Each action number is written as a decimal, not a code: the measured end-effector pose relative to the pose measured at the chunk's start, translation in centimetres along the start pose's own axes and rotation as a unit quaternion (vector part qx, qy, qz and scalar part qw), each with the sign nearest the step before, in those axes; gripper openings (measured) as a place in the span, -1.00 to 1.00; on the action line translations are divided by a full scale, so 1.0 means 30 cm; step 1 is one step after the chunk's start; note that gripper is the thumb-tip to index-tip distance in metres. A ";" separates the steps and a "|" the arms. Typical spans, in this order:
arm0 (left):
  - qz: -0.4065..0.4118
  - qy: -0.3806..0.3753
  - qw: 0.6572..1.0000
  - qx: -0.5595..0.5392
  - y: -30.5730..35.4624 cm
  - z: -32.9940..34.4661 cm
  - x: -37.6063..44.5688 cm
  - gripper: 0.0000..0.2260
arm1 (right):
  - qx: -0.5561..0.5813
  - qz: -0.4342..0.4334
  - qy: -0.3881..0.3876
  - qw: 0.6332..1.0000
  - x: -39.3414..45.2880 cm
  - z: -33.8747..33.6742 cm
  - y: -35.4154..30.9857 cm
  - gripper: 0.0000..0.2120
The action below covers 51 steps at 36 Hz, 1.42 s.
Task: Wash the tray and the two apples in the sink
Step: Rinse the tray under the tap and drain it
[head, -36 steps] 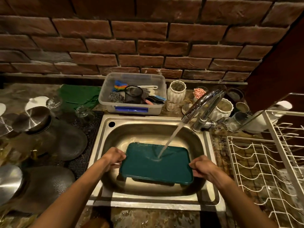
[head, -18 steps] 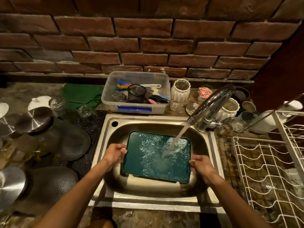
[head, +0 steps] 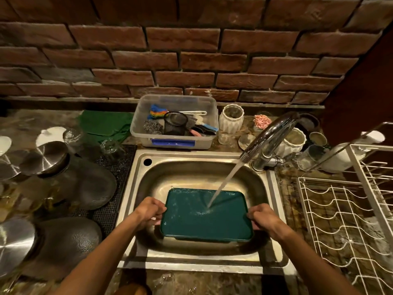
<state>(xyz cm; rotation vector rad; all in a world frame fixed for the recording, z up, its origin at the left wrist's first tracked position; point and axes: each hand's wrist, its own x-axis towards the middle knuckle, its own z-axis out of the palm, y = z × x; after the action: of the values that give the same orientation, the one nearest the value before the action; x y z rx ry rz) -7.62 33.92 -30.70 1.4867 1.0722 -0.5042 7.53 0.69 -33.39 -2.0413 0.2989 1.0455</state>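
Observation:
A dark green rectangular tray [head: 191, 222] is held over the steel sink [head: 191, 173], lying nearly flat. My left hand [head: 148, 211] grips its left edge and my right hand [head: 263, 218] grips its right edge. Water runs from the chrome tap [head: 270, 137] and strikes the tray right of its middle. No apples show in this view.
A clear plastic tub [head: 176, 141] of scrubbers and brushes stands behind the sink. White ribbed jars [head: 230, 118] and small cups sit by the tap. A white wire dish rack [head: 344, 220] fills the right side. Glass jars with steel lids [head: 49, 154] crowd the left counter.
The tray was tipped up toward me half a second ago with water splashing over it; now it is lowered back to nearly flat and nearer to me. Both hands kept their grip.

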 end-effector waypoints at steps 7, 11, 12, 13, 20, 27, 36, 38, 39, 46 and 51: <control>-0.036 -0.029 0.999 0.008 0.015 -0.051 -0.022 -0.69 | -0.041 0.012 -0.021 0.999 0.005 0.029 0.022 -0.73; -0.060 -0.058 0.997 0.002 0.006 -0.070 -0.026 -0.71 | -0.048 0.008 -0.024 0.999 -0.024 0.021 0.005 -0.75; -0.065 -0.059 0.996 -0.008 0.002 -0.073 -0.025 -0.71 | -0.042 0.012 -0.027 0.999 -0.028 0.016 0.003 -0.77; -0.068 -0.060 0.996 -0.015 -0.003 -0.075 -0.024 -0.71 | -0.037 0.017 -0.033 0.999 -0.031 0.012 0.002 -0.79; -0.088 -0.086 0.992 -0.021 -0.026 -0.082 -0.042 -0.74 | -0.012 0.071 -0.080 0.994 -0.056 0.002 0.006 -0.81; -0.101 -0.114 0.988 -0.041 -0.049 -0.084 -0.055 -0.83 | -0.001 0.105 -0.105 0.989 -0.078 0.013 0.025 -0.78; -0.111 -0.113 0.987 -0.033 -0.060 -0.079 -0.051 -0.83 | 0.002 0.098 -0.099 0.990 -0.152 0.009 0.001 -0.79; -0.133 -0.112 0.983 -0.058 -0.062 -0.075 -0.046 -0.80 | 0.016 0.119 -0.104 0.987 -0.157 0.004 -0.006 -0.81; -0.143 -0.113 0.981 -0.067 -0.062 -0.072 -0.045 -0.79 | 0.022 0.129 -0.108 0.985 -0.159 -0.001 -0.008 -0.83; -0.177 -0.109 0.974 -0.089 -0.048 -0.054 -0.049 -0.72 | 0.035 0.181 -0.119 0.976 -0.167 -0.034 0.002 -0.65; -0.171 -0.115 0.975 -0.084 -0.016 -0.042 -0.092 -0.72 | 0.047 0.163 -0.104 0.980 -0.194 -0.048 0.000 -0.66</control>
<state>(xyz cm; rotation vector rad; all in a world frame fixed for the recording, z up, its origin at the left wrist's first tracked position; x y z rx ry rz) -9.70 34.15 -28.44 1.0696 1.1604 -0.7861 4.69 -1.20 -28.45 -1.8162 0.5756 1.4053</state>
